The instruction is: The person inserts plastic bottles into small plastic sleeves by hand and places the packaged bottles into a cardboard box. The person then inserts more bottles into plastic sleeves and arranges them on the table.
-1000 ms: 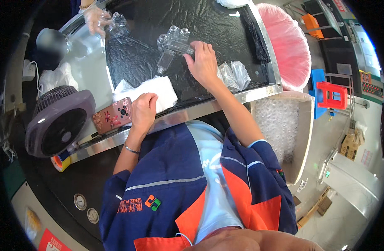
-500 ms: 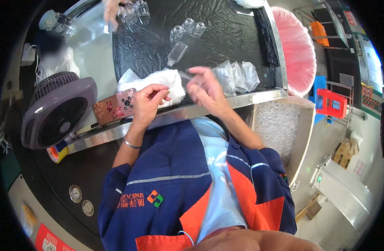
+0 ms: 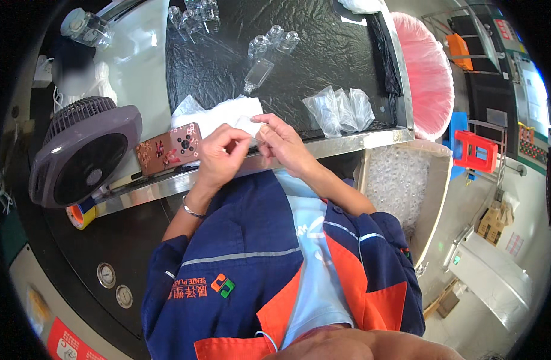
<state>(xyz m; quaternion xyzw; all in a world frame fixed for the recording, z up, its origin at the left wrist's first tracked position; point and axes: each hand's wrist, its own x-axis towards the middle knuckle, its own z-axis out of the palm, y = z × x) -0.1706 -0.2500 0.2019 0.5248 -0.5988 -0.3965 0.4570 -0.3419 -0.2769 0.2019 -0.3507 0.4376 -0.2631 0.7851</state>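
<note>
Both hands meet over the table's near edge. My right hand [image 3: 285, 149] is closed in a pinch on a small whitish, see-through plastic piece [image 3: 249, 125]; its exact kind is unclear. My left hand [image 3: 223, 157] is beside it, thumb and fingertips pressed together, and whatever they grip is hidden. Just beyond lies a crumpled white cloth [image 3: 218, 117]. A flat rectangular clear bottle [image 3: 259, 73] lies on the black sheeting, with several small clear bottles [image 3: 274, 41] grouped behind it. To the right, several clear plastic bags [image 3: 338, 112] lie bunched together.
A phone in a patterned case [image 3: 167, 150] and a grey fan [image 3: 86, 156] stand at the left, near a yellow tape roll [image 3: 82, 217]. More clear bottles [image 3: 197, 17] are at the far side. A lined box of clear pieces [image 3: 398, 180] stands right, below a pink-covered round container [image 3: 422, 75].
My right hand has come left and nearer, bringing the see-through piece to my left hand. The left hand has shifted slightly nearer. Another person's gloved hand at the far side has left the view.
</note>
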